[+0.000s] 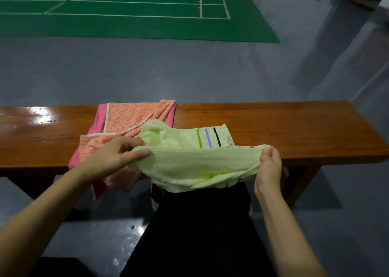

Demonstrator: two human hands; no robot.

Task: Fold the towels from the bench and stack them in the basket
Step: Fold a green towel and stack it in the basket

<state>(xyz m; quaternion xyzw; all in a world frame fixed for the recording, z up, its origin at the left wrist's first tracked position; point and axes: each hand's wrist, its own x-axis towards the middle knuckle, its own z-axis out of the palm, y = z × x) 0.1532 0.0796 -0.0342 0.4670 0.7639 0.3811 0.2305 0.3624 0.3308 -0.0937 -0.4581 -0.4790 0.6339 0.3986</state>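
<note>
Nearest the camera: dark trousers (202, 234), over a grey floor (147, 70). Left hand (113, 156) pinches the left end of the green towel (195, 163), forefinger extended along its top edge, thumb behind the cloth. Right hand (268, 167) grips the right end, fingers curled round the bunched fabric. Towel is held stretched between both hands, long axis running left to right, lower part sagging over the near edge of the counter (294, 129). Its far portion lies on the counter, striped end (208, 138) pointing away and to the right. Just left, partly under the green towel, an orange towel (124, 125) lies crumpled on the counter, one corner hanging off the near edge. Beyond: a green court mat (126, 24).
</note>
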